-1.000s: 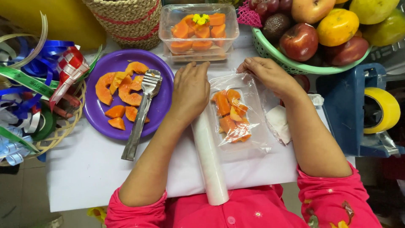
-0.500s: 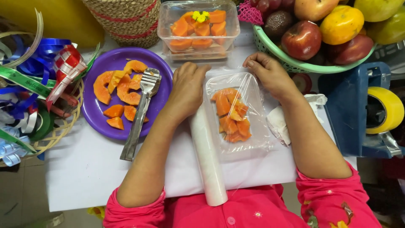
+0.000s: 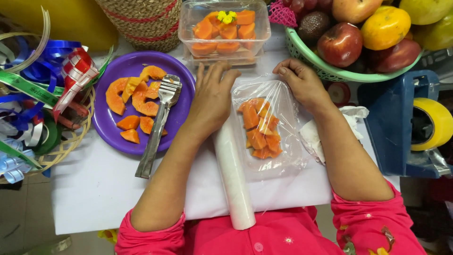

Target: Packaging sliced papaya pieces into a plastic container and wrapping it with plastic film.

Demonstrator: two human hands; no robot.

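Between flat, unclenched hands (image 3: 212, 97) (image 3: 304, 85), wrapped papaya tray (image 3: 264, 127) lies lengthwise, away from body.

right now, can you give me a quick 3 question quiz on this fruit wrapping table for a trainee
1. True or false: the left hand lies flat beside the cling film roll.
2. What lies on the purple plate besides the fruit slices? A) a knife B) metal tongs C) a spoon
3. Fill in: the right hand presses the film at the far edge of the wrapped ____ of orange fruit pieces.

Key
1. True: its palm rests on the film, just above the roll's far end.
2. B, the metal tongs, their handles hanging over the plate's near rim.
3. tray: the wrapped tray sits between the two hands.
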